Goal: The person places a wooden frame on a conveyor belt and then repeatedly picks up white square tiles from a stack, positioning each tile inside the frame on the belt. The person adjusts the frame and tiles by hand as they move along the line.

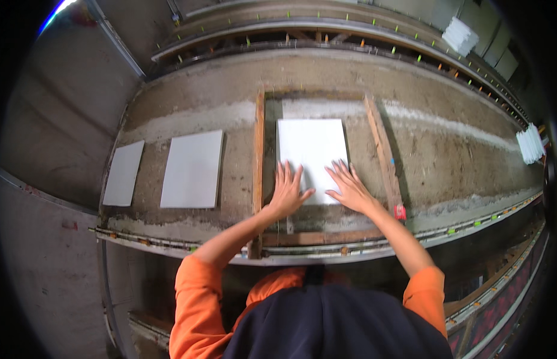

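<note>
A white rectangular sheet (pixel 311 143) lies flat on the long, stained tabletop (pixel 458 143), inside a wooden frame (pixel 259 149). On the sheet's lower left part rests my left hand (pixel 286 194), palm down with its fingers spread. My right hand (pixel 352 190) lies the same way across the lower right edge, its fingers stretched out over the white surface. Neither hand grips anything. Left of the frame are two more white sheets, a larger one (pixel 191 169) and a narrower-looking one (pixel 124 173), lying apart from each other.
A red piece (pixel 400 212) sits at the frame's near right corner. Along the table's near edge runs a rail (pixel 458 227) with small coloured clips. Beyond the table is another railed table (pixel 326 27). White stacks stand at the far right (pixel 460 36) and right end (pixel 531 143).
</note>
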The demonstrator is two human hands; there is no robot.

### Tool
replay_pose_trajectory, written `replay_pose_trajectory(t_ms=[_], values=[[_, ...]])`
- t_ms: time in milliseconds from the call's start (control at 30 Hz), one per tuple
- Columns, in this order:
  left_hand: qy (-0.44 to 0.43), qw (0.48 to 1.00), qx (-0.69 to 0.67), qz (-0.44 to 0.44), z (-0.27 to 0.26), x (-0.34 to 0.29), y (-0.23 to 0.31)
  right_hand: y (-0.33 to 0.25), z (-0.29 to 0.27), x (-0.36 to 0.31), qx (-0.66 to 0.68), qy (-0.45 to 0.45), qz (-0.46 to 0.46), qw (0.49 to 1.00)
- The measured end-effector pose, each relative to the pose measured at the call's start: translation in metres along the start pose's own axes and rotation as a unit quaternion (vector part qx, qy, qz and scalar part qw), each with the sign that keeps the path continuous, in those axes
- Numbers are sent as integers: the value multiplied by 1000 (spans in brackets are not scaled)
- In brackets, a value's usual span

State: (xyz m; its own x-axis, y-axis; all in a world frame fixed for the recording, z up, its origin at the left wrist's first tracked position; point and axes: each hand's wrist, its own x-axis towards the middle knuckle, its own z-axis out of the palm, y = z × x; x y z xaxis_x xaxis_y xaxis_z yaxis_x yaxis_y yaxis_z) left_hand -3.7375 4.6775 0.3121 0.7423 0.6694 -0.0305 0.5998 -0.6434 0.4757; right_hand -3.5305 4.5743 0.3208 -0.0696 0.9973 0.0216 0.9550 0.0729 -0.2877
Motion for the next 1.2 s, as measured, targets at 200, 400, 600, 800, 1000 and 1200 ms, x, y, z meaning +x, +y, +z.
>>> replay_pose_trajectory(t_ms=[200,400,600,800,1000,1200], values=[[211,976,10,-45,-63,-14,-28,71,-49,-31,-84,198,268,939],[158,962,-156,-156,-34,-7,-59,102,-31,-45,42,152,294,943],[192,964,-103,-153,-73,3,-46,114,-74,-22,46,198,201,958],[279,949,-43,-142,-127,56,32,182,-153,-4,17,325,106,939],[307,943,-101,-83,-47,108,141,302,-164,-83,19,350,136,927],[252,954,-122,-106,70,143,197,387,-120,-171,7,316,182,931]])
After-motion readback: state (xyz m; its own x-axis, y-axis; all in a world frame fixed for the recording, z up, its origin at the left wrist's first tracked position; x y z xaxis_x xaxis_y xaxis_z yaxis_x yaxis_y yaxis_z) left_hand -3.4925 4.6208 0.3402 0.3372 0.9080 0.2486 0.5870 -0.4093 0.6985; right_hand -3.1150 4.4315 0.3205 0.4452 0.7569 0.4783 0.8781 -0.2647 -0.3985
